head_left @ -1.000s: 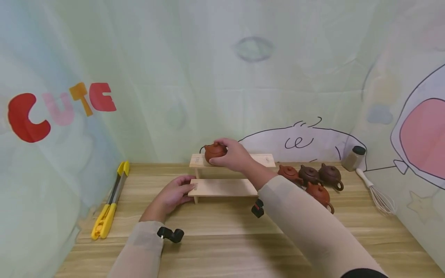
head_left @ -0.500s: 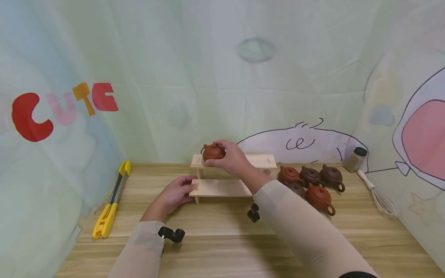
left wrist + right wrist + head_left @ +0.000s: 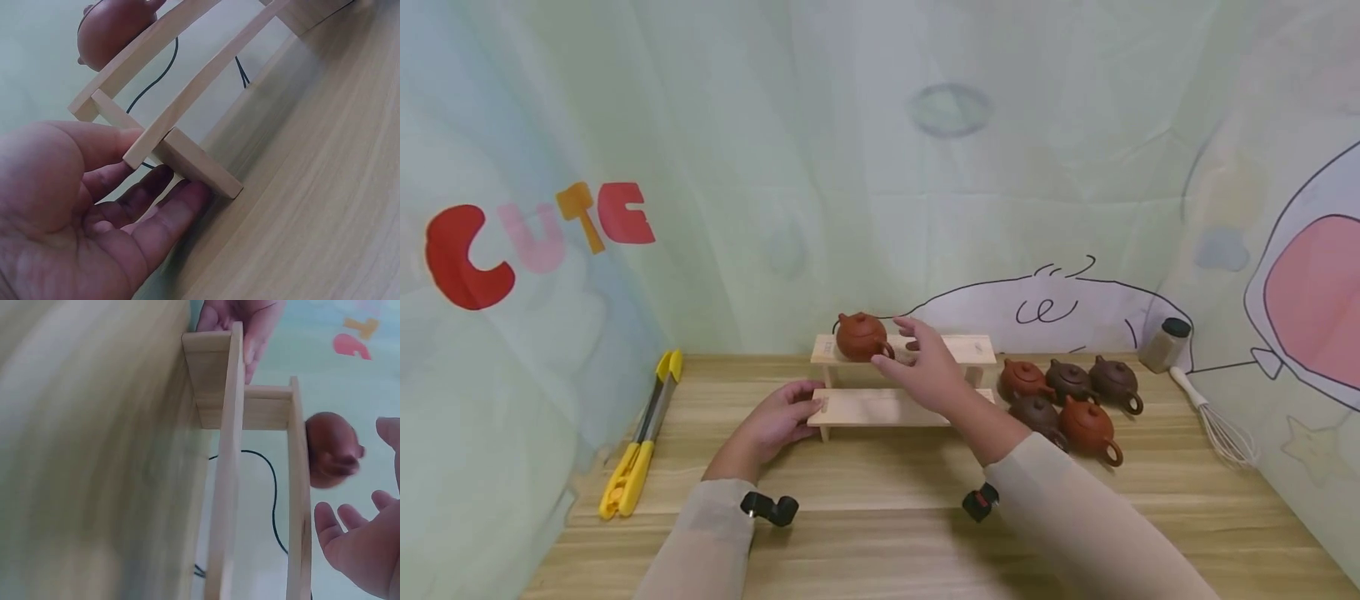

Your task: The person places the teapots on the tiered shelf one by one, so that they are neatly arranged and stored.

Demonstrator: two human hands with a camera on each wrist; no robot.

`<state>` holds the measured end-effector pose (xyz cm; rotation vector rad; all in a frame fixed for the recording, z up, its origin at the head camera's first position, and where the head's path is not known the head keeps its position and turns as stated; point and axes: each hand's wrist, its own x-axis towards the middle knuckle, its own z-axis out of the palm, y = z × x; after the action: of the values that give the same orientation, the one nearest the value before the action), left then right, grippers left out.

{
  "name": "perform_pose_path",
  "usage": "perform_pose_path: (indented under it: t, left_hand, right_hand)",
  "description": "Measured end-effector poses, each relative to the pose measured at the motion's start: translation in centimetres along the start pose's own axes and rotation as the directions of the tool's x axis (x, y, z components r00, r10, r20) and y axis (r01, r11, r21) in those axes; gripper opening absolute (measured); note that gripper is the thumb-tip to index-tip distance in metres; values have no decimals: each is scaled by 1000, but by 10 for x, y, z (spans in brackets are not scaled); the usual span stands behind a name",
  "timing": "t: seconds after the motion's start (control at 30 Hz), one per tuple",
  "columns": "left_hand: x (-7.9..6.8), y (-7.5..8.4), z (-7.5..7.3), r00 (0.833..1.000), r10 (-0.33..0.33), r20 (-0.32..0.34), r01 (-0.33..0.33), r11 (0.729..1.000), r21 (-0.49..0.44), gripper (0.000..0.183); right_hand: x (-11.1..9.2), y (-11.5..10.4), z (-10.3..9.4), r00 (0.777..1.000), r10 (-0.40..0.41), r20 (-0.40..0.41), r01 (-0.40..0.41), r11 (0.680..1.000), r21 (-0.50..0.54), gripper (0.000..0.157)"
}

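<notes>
A reddish-brown clay teapot sits upright near the left end of the upper step of a two-tier wooden display stand. Its handle points right, toward my right hand, whose spread fingers are just off the pot and hold nothing. The right wrist view also shows a gap between those fingers and the teapot. My left hand grips the stand's left end at the lower step. In the left wrist view, its thumb lies along the step's end and the fingertips touch the leg below.
Several more teapots, reddish and dark brown, cluster on the table right of the stand. Behind them are a black-capped jar and a whisk. Yellow-handled tongs lie at left. A printed curtain closes off the back.
My right hand has let go of the teapot and drawn back to the right, leaving it on the upper step. The left hand keeps its hold on the stand.
</notes>
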<state>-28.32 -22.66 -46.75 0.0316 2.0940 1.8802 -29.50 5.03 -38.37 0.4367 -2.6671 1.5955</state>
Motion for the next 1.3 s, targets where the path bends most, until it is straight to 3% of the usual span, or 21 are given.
perform_pose_path:
  t: [0.27,0.53,0.9,1.1,1.3]
  left_hand:
    - [-1,-1,2,1000,-1,-2,1,1000,4,52]
    - [1,-4,3,1000,-2,-9,2,1000,9,52]
    - [0,-3,2,1000,-6,-20,6,1000,19,53]
    - [1,-2,2,1000,-16,-27,16,1000,24,52]
    - [2,-2,2,999,-20,-27,20,1000,12,52]
  right_hand:
    - [-55,31,-43,995,59,-77,-60,998,-5,68]
    - [-92,61,-93,991,86,-99,-91,995,-50,60]
    - [-120,104,-151,980,79,-181,-100,989,-110,72]
    - [-131,125,-179,966,140,-219,-171,977,-129,75]
    - [-134,140,-190,948,241,-206,-271,953,-133,80]
